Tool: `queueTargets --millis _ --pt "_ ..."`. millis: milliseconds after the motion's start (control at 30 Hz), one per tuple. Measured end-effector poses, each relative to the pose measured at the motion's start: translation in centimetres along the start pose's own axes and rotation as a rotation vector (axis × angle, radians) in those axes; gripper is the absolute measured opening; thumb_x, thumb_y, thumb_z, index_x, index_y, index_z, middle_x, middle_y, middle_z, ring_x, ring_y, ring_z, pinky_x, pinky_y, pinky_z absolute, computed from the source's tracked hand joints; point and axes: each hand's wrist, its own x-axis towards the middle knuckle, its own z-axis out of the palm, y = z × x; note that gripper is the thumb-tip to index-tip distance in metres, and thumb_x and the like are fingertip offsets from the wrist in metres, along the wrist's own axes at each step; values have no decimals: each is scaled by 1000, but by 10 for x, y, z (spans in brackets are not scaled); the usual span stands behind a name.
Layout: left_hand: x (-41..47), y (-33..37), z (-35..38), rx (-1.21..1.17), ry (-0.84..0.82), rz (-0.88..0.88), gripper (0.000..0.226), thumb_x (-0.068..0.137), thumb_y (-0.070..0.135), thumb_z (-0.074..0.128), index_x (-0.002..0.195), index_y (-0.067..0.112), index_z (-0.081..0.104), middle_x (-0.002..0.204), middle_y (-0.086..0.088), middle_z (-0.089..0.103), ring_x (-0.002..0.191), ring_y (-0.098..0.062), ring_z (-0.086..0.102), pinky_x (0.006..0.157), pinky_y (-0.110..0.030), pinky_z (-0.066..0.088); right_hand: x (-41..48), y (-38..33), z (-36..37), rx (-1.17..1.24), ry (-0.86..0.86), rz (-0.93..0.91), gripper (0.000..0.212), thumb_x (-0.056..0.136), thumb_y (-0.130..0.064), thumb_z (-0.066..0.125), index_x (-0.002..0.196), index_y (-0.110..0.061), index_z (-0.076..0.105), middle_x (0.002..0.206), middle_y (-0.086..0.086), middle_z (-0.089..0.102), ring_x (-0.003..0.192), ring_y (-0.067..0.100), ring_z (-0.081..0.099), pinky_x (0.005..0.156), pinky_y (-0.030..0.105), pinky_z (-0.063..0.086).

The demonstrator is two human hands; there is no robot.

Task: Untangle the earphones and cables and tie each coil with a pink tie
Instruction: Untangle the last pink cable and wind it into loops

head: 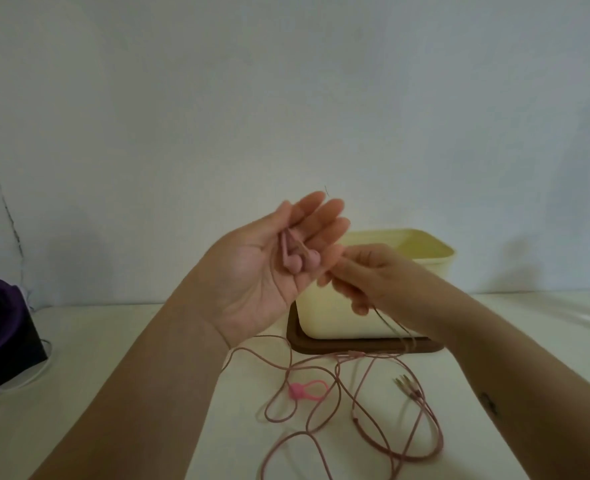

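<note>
two earbuds (303, 263) lie across left hand (255, 278) fingers (324, 220); right hand (373, 275) pinches cable (354, 354).

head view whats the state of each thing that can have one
left hand, open, palm up, earbuds lying on it
right hand, pinching the cable beside the left fingertips
earbuds, resting in the left palm
cable, loose loops on the table, not coiled or tied
pink tie, on the table among the loops, unused
plugs, lying on the table
yellow box, open, standing on a brown tray
</note>
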Motion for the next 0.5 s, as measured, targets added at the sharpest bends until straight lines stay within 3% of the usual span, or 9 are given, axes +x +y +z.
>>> queueTargets --millis 67,167,267,400,500 --pt "4 2 -7 -52 106 79 33 99 22 34 97 7 63 90 -7 74 82 -17 72 77 -31 56 -2 -5 9 -243 -110 6 33 99 -34 43 82 -21 67 57 -12 48 54 10 43 58 25 41" --pt "10 3 -21 -27 218 160 33 102 22 32 99 7 62 91 -7 74 84 -17 72 79 -31 56 -10 -19 13 -331 -238 11 29 99 -33 42 86 -26 66 58 -11 50 53 6 45 61 24 44" --pt "12 1 -31 71 241 148 32 102 22 33 102 6 61 92 -8 74 85 -17 72 75 -27 58 -15 -34 6 -378 -209 -25 23 96 -35 48 83 -29 67 55 -12 50 54 5 47 63 26 46" --pt "7 -6 -26 371 149 39 35 102 22 31 110 3 59 82 -6 71 68 -13 68 57 -17 53 -23 -49 -7 -353 -95 -109 24 93 -33 51 82 -22 69 51 -12 51 47 -1 47 52 9 39" --pt "8 -16 -26 649 79 36 40 103 24 29 116 1 59 88 -8 71 84 -19 68 82 -28 54 -25 -54 -13 -313 -23 -166 28 86 -42 50 68 -28 66 50 -12 52 47 -1 47 52 10 39"
